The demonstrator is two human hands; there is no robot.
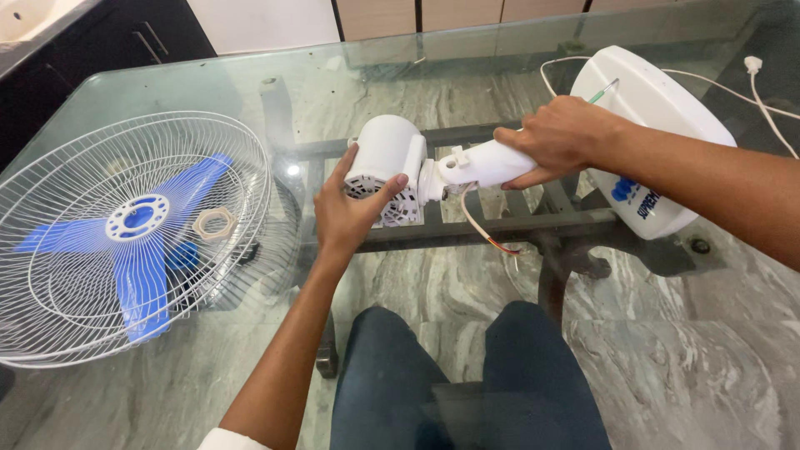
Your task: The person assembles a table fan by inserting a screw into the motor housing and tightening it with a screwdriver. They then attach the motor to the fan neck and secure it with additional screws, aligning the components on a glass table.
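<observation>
Near edge: knees in dark trousers (467,383) under glass counter (667,333). Left hand (350,208) up at middle, fingers (387,187) curled around round white fan motor (387,158), gripping it. Right hand (558,137) just right of it, fingers closed tight on white fan neck (475,167), thin green tool (604,90) poking out. Loose wire (483,229) hanging below neck. Left on counter: white wire fan guard (125,242), blue blades (137,250), pale nut (214,223) inside. Far right: white fan base (658,108), white cord (767,100).
</observation>
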